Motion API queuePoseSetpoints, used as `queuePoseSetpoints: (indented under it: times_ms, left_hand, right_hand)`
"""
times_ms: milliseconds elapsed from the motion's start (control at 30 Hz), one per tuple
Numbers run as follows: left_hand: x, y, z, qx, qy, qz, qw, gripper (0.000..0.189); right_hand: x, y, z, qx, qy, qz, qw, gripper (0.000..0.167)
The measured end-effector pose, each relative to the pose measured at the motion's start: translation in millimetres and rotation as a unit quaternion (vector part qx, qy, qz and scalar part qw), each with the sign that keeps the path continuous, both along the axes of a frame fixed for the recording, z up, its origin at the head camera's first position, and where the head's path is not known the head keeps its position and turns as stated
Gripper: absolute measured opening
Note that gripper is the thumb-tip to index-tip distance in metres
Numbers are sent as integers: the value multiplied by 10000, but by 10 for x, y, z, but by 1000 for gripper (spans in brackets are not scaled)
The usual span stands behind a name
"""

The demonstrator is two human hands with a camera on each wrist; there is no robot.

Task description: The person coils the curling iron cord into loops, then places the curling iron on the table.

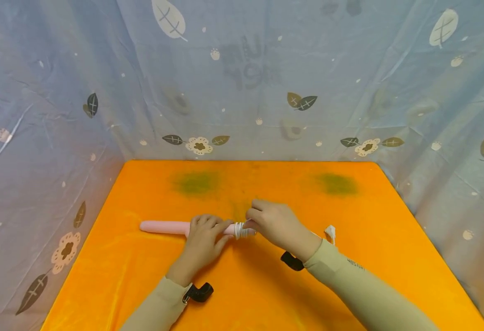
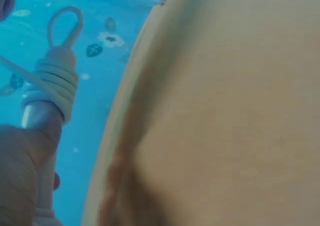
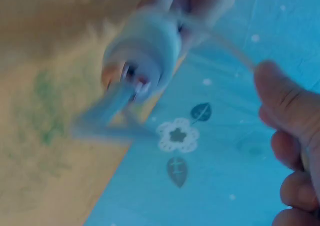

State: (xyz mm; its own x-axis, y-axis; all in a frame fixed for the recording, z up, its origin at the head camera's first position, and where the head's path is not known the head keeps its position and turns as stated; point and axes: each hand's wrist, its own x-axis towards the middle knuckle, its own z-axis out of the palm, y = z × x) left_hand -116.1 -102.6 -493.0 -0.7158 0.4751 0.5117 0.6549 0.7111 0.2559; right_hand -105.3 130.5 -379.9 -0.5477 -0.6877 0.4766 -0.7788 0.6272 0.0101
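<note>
A long pink wand (image 1: 163, 227), like a hair curling iron, lies sideways, its rounded tip to the left. My left hand (image 1: 203, 239) grips its handle near the right end. Several turns of white cord (image 1: 241, 231) wrap the handle just past that thumb; the left wrist view shows the coils (image 2: 57, 83) close up, with a loop of cord leaving the handle's end. My right hand (image 1: 276, 225) is beside the coils and pinches the cord between thumb and finger. In the right wrist view a stretch of cord (image 3: 230, 46) runs taut from the handle to the thumb.
Beyond the right forearm, a white plug (image 1: 330, 232) shows at the cord's far end. An orange cloth covers the table (image 1: 275, 294), which has two greenish patches towards the back. Patterned curtains (image 1: 242, 101) hang behind it and along both sides.
</note>
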Motion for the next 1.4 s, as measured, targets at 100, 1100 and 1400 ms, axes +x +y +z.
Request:
queuePoseSetpoints:
  times_ms: [100, 1100, 1400]
  left_hand:
    - [26, 5, -39, 62, 202, -107, 9997, 38]
    - [25, -49, 13, 571, 396, -676, 9953, 44]
    - [1, -59, 41, 614, 434, -778, 9941, 43]
  right_hand:
    - [-102, 66, 1, -63, -259, 85, 9996, 16]
    - [-438, 176, -343, -387, -1733, -243, 9838, 15]
    - [-465, 129, -510, -358, -2186, -192, 9750, 21]
